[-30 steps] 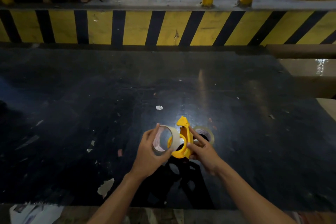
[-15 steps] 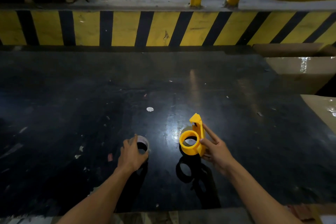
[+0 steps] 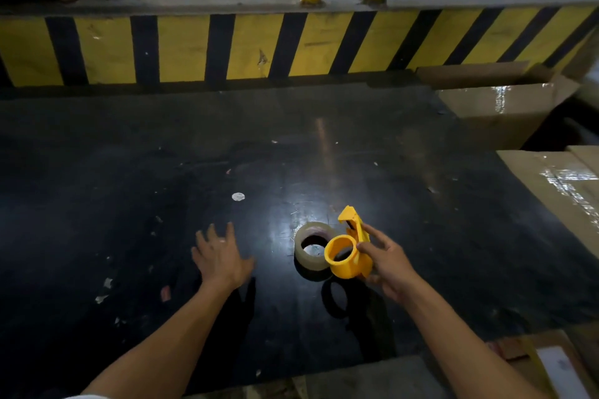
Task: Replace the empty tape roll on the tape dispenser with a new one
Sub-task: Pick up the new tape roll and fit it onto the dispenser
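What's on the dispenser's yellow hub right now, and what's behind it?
The hub of the tape dispenser, held in the right hand, is bare, with no roll on it. Behind it a clear tape roll lies flat on the black table; the hub covers the roll's near right edge.

The tape holder point(image 3: 348, 256) is bright yellow. The tape roll point(image 3: 311, 248) beside it is clear and shiny. The bench point(image 3: 162, 155) is black with small white specks. The far wall point(image 3: 291, 45) has yellow and black stripes. The boxes point(image 3: 505, 107) on the right are brown.
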A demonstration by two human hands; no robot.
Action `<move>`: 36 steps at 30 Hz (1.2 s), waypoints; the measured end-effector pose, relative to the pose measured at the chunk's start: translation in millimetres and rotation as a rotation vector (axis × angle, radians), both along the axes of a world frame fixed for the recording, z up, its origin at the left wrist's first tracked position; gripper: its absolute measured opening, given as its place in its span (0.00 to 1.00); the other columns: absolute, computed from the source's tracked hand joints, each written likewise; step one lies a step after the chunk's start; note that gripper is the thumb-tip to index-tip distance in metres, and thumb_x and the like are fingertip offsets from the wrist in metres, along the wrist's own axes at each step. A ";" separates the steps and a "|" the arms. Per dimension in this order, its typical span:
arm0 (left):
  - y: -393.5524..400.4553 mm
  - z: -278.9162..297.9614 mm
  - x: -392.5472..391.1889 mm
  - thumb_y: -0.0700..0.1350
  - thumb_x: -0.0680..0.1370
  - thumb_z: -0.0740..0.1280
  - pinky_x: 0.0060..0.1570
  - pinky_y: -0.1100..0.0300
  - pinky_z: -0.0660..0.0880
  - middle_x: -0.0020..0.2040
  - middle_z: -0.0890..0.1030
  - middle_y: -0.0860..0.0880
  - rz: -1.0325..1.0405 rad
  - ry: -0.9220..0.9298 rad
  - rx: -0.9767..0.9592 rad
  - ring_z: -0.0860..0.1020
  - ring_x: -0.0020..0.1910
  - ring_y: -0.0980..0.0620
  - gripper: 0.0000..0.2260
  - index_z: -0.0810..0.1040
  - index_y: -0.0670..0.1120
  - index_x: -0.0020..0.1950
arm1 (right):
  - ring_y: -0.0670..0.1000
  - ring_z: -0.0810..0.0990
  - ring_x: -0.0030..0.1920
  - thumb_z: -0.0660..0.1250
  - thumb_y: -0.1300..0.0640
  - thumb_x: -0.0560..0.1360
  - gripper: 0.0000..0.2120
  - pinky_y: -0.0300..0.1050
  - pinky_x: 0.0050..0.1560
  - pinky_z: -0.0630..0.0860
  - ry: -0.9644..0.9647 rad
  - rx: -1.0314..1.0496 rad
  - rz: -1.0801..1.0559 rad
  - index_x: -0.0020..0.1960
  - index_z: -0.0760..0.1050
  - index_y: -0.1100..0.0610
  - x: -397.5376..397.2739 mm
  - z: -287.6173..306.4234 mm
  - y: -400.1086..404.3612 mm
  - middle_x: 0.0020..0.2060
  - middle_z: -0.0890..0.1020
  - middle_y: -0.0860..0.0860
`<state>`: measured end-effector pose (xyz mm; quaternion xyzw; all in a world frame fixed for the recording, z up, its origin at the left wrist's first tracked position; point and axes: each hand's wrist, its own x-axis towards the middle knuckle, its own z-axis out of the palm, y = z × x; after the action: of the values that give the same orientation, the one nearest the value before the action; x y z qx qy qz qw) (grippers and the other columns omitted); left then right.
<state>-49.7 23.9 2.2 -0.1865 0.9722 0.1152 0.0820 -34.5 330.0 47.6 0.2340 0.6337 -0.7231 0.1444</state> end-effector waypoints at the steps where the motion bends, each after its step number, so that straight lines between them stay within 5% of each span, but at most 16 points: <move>1: 14.0 2.9 -1.2 0.64 0.73 0.70 0.76 0.37 0.58 0.81 0.55 0.38 -0.072 0.025 -0.013 0.52 0.80 0.34 0.42 0.55 0.51 0.82 | 0.60 0.83 0.52 0.70 0.62 0.75 0.24 0.57 0.44 0.83 -0.001 0.011 -0.004 0.67 0.75 0.43 -0.1 0.3 1.9 0.58 0.82 0.60; 7: 105.2 15.8 -11.2 0.57 0.75 0.70 0.71 0.41 0.67 0.79 0.59 0.39 -0.337 -0.072 0.294 0.61 0.76 0.35 0.40 0.52 0.54 0.82 | 0.58 0.81 0.53 0.68 0.60 0.77 0.23 0.63 0.50 0.82 0.000 0.088 -0.106 0.70 0.73 0.45 -3.8 5.0 13.8 0.61 0.79 0.57; 15: 152.8 4.0 -28.6 0.61 0.75 0.69 0.61 0.38 0.75 0.73 0.59 0.39 -0.392 -0.175 0.074 0.64 0.68 0.33 0.34 0.58 0.59 0.77 | 0.58 0.77 0.55 0.68 0.62 0.76 0.25 0.62 0.54 0.78 0.017 0.257 -0.122 0.72 0.72 0.50 -0.1 -5.2 44.9 0.61 0.76 0.56; 25: 151.1 5.7 -34.7 0.67 0.78 0.61 0.64 0.39 0.72 0.73 0.60 0.33 -0.423 -0.218 0.079 0.62 0.69 0.31 0.33 0.53 0.62 0.80 | 0.61 0.77 0.60 0.70 0.55 0.73 0.26 0.65 0.60 0.78 -0.076 0.414 0.020 0.70 0.73 0.45 7.3 -28.7 57.9 0.65 0.76 0.56; 30: 148.5 25.8 -17.4 0.58 0.77 0.67 0.71 0.40 0.64 0.76 0.59 0.35 -0.362 -0.198 0.325 0.58 0.72 0.28 0.31 0.59 0.60 0.79 | 0.61 0.79 0.57 0.69 0.55 0.76 0.22 0.55 0.43 0.82 -0.063 0.307 0.001 0.68 0.74 0.45 7.9 -28.6 54.2 0.62 0.77 0.57; 36: 150.3 47.0 5.5 0.55 0.76 0.71 0.69 0.45 0.66 0.64 0.63 0.45 -0.335 -0.011 0.545 0.60 0.70 0.37 0.25 0.68 0.63 0.71 | 0.58 0.84 0.54 0.69 0.61 0.76 0.22 0.60 0.53 0.83 0.108 0.161 -0.037 0.69 0.75 0.49 11.0 -26.6 30.8 0.56 0.83 0.56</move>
<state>-44.2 174.2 49.2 0.0044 0.9223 0.3554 0.1521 -23.5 360.8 20.9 0.2171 0.6923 -0.6839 0.0771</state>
